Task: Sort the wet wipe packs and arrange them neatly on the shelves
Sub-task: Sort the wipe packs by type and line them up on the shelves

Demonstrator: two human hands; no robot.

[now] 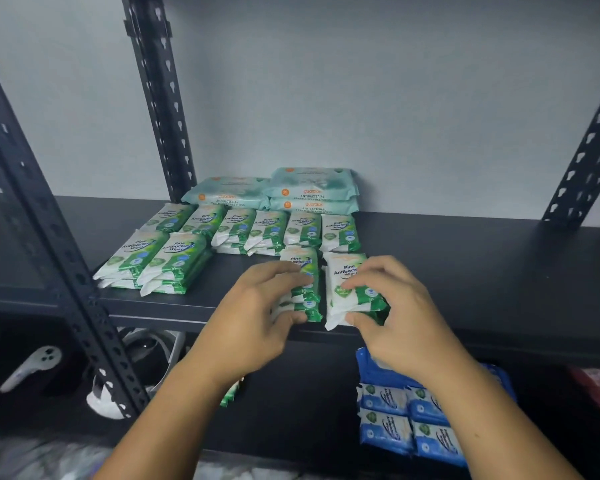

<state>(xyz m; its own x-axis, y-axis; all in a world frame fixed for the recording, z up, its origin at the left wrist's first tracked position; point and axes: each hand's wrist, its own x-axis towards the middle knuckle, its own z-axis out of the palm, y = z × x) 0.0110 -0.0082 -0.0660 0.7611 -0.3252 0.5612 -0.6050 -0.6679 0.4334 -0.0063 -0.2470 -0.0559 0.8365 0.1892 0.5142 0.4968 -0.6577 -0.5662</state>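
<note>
It looks like lining-up time: the left hand (257, 306) grips the left stack of soft green-and-white wipe packs (300, 261), the right hand (392, 306) grips the right stack (343, 273), which probably needs straightening next.

Glossy plastic green packs (174, 261); matt black shelf (465, 265)

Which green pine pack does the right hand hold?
The rightmost front green pack, at the shelf edge, in the right hand; the left hand grips the neighbouring stack.

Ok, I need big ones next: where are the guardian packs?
Head view: guardian packs sit at the back of the shelf, left of centre, behind the green pine packs.
</note>
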